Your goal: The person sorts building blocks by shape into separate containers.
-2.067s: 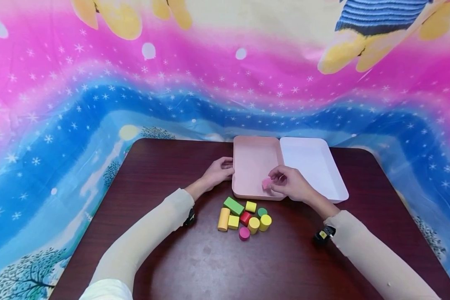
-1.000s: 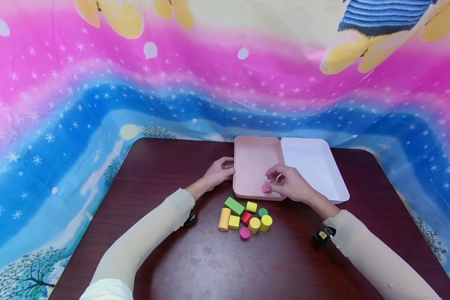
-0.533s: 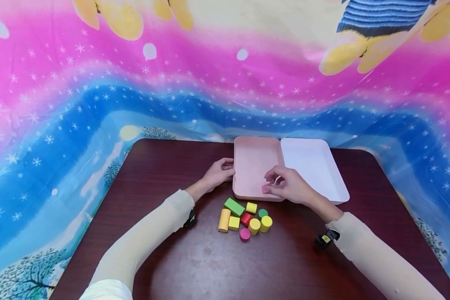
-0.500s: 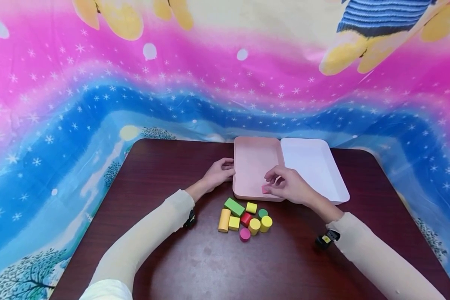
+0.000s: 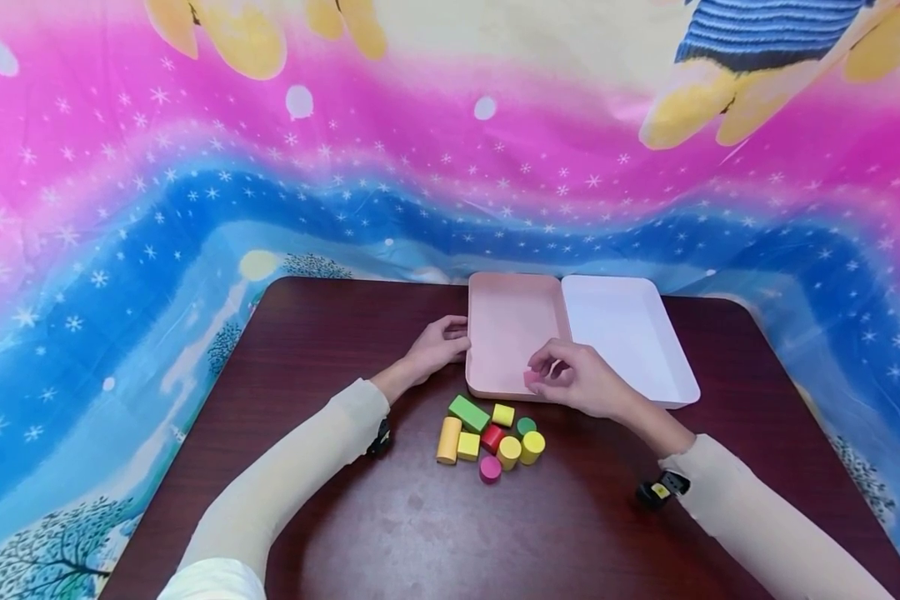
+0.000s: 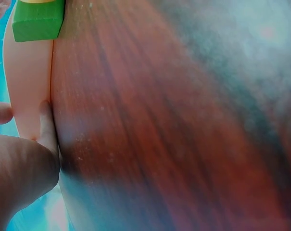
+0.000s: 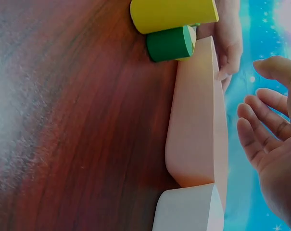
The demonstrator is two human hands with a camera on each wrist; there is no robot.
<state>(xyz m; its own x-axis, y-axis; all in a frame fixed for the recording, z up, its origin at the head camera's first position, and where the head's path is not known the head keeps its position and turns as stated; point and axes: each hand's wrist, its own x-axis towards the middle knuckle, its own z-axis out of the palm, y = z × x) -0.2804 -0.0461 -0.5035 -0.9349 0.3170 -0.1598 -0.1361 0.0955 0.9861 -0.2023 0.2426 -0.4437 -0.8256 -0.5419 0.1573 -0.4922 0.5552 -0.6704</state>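
Note:
Just outside the pink tray [image 5: 506, 304], my left hand [image 5: 433, 346] rests against its left side with fingers extended. In the left wrist view the thumb [image 6: 47, 122] lies along the tray wall. My right hand [image 5: 581, 379] hovers over the tray's near right corner, fingers loosely bent. Right at its fingertips is a small pink block [image 5: 531, 378], partly covered by them. The right wrist view shows the right hand [image 7: 272, 130] with thumb and fingers apart and no block between them.
A white tray [image 5: 622, 325] adjoins the pink one on the right. In front lie several toy blocks, including a green block [image 5: 468, 413], an orange cylinder [image 5: 447, 440], a red block [image 5: 492, 438], a magenta cylinder [image 5: 490, 469] and a yellow cylinder [image 5: 531, 447].
The pink block has gone down from the right hand's grasp into the tray's near right corner. The right hand has drawn slightly right and nearer. The left hand has stayed at the tray's side.

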